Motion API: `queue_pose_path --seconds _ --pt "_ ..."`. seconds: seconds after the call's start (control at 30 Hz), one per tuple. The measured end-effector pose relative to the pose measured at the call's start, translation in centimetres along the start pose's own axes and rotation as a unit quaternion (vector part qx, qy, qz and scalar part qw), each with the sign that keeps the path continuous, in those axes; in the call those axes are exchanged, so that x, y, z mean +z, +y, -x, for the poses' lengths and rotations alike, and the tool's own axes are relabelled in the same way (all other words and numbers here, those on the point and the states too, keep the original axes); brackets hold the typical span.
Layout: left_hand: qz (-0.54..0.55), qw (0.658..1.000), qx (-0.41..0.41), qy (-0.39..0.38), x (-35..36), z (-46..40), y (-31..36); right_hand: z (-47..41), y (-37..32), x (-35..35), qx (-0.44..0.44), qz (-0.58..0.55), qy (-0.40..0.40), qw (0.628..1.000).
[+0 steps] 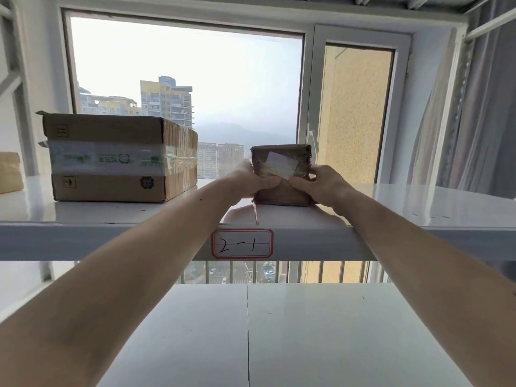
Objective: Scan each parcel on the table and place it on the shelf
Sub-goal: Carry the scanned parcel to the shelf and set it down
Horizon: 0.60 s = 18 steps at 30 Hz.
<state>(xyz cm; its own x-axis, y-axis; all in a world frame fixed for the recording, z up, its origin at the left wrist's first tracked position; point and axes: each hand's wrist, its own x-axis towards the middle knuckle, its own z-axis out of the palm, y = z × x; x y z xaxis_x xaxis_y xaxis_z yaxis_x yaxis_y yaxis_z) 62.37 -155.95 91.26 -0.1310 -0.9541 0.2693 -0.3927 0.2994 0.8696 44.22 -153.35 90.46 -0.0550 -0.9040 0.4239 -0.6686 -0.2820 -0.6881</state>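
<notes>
1. Placing step in hand, judged from the scene: small brown parcel point(280, 174) standing upright on the white shelf point(418, 208), directly above and a little behind the handwritten "2-1" label point(241, 243) on the shelf's front edge.
2. Left hand point(251, 181) curled round the parcel's left side, thumb across its front face; gripping, not spread.
3. Right hand point(321, 184) curled round the parcel's right side, thumb pressed on the front just below the pale sticker point(280, 164); also gripping.
4. Parcel's base apparently touching the shelf surface, though full weight on the shelf or partly borne by the hands cannot be told.
5. Large taped carton point(120, 157) already on the same shelf, up and to the left of the "2-1" label, well apart from the small parcel; edge of another brown package point(9, 171) further left still, at the frame's border.
6. Lower shelf board point(307, 331) below the "2-1" label, window point(184, 79) beyond and above it.
7. Scanning not checkable here: no scanner or table in view.
8. Next move, as a judgement: ease both grips open evenly, thumbs off first, without tipping the upright parcel; perhaps a slight push back from the label edge for a safer seat; then withdraw both arms straight back, clear of the shelf lip, and return for the next parcel.
</notes>
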Motion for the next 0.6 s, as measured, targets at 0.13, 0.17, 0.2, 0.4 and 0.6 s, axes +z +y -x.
queue_pose_path --seconds 0.13,0.17,0.2,0.4,0.6 --pt "-0.009 1.000 0.001 0.005 0.0 0.3 0.2 0.9 -0.6 -0.2 0.011 0.016 -0.001 1.000" --pt "-0.012 1.000 0.000 0.005 0.0 0.6 0.3 1.2 -0.7 -0.3 0.016 0.023 0.000 1.000" --pt "-0.015 1.000 -0.001 0.003 -0.1 0.8 0.4 1.5 -0.7 -0.4 0.019 0.030 0.000 0.999" --pt "-0.037 0.999 -0.015 0.028 -0.2 3.5 2.0 3.1 -1.3 -1.2 0.015 0.040 0.018 0.999" --pt "0.055 0.982 0.034 0.175 0.9 4.9 3.3 4.9 -1.7 -2.2 -0.028 0.008 0.104 0.994"
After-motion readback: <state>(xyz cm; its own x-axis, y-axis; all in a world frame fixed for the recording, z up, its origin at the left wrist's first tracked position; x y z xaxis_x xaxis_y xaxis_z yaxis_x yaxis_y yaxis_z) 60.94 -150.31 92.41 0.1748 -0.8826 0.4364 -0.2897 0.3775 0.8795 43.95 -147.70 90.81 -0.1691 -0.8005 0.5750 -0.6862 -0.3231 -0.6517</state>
